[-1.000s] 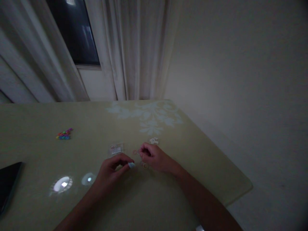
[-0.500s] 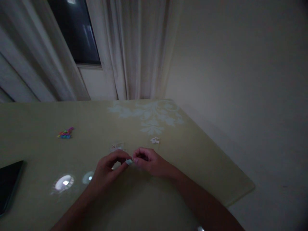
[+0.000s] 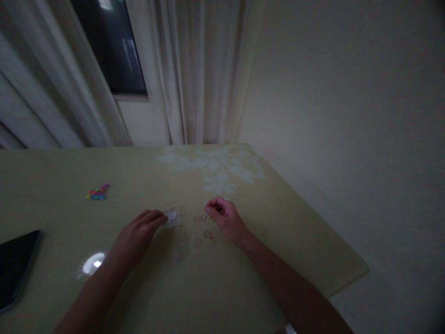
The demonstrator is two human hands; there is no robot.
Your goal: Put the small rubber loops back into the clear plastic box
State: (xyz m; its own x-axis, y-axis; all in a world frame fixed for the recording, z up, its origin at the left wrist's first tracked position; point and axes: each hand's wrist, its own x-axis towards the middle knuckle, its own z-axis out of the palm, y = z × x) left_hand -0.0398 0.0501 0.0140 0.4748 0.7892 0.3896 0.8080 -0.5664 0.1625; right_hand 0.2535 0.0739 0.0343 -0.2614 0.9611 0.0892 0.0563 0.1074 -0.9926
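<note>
My left hand (image 3: 141,232) reaches to a small clear plastic bag (image 3: 176,208) on the table. Its fingers are drawn together, with the tips against a small white piece (image 3: 172,215) over the bag. To the right, my right hand (image 3: 224,218) is closed, thumb against the bent fingers; whatever it pinches is hidden or too small to name. Small pale rings lie under and beside it, among them a yellowish ring (image 3: 212,238), a pinkish ring (image 3: 197,218) and a greyish ring (image 3: 198,242). White bits (image 3: 226,199) show just behind my right hand.
A pile of small colourful pieces (image 3: 98,192) lies at the left of the glossy table (image 3: 222,292). A dark flat tablet-like device (image 3: 17,266) is at the left edge. Curtains (image 3: 205,74) and a wall (image 3: 340,116) stand behind and to the right.
My hands have moved apart: the left went left to the bag with a pale piece at its fingertips, the right rose slightly. Several rings now show on the table between them.
</note>
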